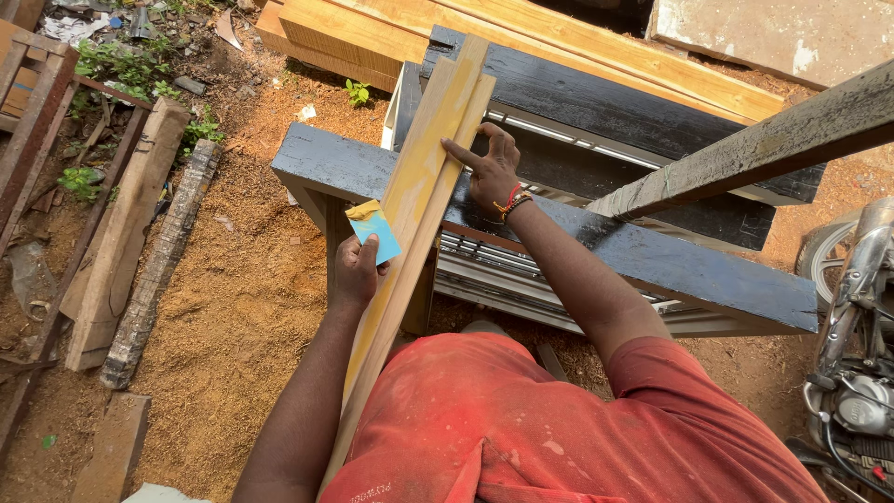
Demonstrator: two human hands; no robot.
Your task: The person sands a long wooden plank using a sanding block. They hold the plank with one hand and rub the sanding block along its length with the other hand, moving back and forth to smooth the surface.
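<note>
Left hand [357, 270]: closed around a small blue and yellow card [374, 231], thumb pinching it from the front, right beside the left edge of the plank.
Right hand [491, 171]: fingers spread and pressed flat on the right edge of the plank, index finger pointing up along the wood; red and yellow bands sit on the wrist.
Plank [421, 200]: long, pale, yellowish, running at a slant from the person's body up and away, lying across the black beam between the two hands.
Counter [643, 256]: a thick black-painted beam carries the plank, with a second black beam [596, 102] further back and metal slats between them.
Person: red shirt [521, 428] dusted with pale specks fills the bottom of the view.
Right side: a dark weathered beam [764, 149] crosses overhead at an angle, and part of a motorcycle [857, 363] stands at the edge.
Far back: a stack of pale timber [559, 47].
Ground [242, 298]: sawdust everywhere, with loose wooden offcuts [121, 233] and weeds at left.
</note>
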